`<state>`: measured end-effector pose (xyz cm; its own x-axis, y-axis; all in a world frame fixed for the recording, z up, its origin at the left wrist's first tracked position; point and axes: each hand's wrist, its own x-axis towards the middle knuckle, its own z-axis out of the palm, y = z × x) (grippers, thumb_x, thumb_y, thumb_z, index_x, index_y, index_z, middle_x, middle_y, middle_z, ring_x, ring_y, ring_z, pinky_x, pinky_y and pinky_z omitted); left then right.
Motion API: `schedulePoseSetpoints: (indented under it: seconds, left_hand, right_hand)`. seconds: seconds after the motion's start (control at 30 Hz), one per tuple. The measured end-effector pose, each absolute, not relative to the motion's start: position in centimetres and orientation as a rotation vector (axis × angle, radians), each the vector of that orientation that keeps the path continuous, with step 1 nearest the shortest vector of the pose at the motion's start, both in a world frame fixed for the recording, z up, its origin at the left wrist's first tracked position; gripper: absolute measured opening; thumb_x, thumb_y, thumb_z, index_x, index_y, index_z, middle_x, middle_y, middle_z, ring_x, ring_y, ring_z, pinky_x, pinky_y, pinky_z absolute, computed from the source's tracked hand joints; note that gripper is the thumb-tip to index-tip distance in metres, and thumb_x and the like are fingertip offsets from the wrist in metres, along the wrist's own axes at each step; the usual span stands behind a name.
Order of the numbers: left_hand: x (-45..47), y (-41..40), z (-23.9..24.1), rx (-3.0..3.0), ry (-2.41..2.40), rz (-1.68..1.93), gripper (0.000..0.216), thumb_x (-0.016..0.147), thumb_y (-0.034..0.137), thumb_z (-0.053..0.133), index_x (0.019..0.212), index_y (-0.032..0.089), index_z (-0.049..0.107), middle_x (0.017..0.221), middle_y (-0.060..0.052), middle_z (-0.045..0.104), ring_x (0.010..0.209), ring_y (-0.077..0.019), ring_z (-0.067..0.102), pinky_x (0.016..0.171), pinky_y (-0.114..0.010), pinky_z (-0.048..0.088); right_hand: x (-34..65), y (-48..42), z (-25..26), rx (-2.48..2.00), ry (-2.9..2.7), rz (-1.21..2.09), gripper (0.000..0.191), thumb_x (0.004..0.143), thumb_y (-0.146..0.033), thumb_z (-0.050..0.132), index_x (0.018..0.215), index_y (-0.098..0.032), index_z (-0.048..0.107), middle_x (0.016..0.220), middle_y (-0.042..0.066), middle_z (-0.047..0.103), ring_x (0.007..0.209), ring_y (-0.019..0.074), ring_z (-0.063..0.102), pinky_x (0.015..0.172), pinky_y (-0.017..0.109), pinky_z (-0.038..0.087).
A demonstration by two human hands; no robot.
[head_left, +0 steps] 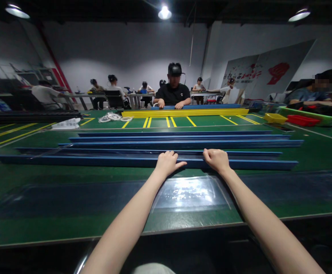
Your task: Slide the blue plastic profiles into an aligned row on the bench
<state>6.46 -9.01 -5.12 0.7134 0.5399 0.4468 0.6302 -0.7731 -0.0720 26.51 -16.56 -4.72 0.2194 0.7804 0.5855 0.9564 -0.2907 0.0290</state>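
Note:
Both my hands rest on the nearest of several long blue channel strips (97, 161) that lie side by side across the green table (40, 179). My left hand (168, 163) curls its fingers over the strip's far edge, thumb stretched along the front. My right hand (216, 160) grips the same strip a little to the right, fingers wrapped over its top. A clear plastic sheet (188, 194) lies flat on the table just below my hands.
More blue strips (183, 144) lie beyond. Across the table a person in black handles a yellow strip (183, 112) and a blue one. Clear tape rolls (113, 117) and a white bag (65, 123) sit far left; yellow and red trays (291, 119) far right.

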Motion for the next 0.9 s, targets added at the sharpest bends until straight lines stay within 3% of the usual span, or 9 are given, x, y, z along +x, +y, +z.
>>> schedulePoseSetpoints:
  seconds: [0.37, 0.9]
  left_hand:
    - [6.49, -8.99, -5.32, -2.707, -0.881, -0.753, 0.044, 0.076, 0.06, 0.039, 0.079, 0.017, 0.05, 0.079, -0.003, 0.06, 0.073, -0.0156, 0.055, 0.057, -0.024, 0.033]
    - [6.48, -9.02, -4.79, -2.777, -0.906, -0.729, 0.046, 0.075, 0.061, 0.038, 0.073, 0.017, 0.053, 0.078, -0.004, 0.059, 0.074, -0.0159, 0.054, 0.055, -0.022, 0.033]
  right_hand:
    - [26.51, -16.63, -4.74, -2.156, -1.624, -0.728, 0.047, 0.082, -0.034, 0.03, 0.055, -0.017, 0.064, 0.062, 0.007, 0.066, 0.055, 0.0143, 0.057, 0.047, 0.025, 0.019]
    - [26.32, -16.37, -4.52, -2.247, -1.588, -0.709, 0.049, 0.081, -0.035, 0.029, 0.057, -0.017, 0.068, 0.062, 0.009, 0.066, 0.055, 0.0165, 0.058, 0.048, 0.025, 0.022]
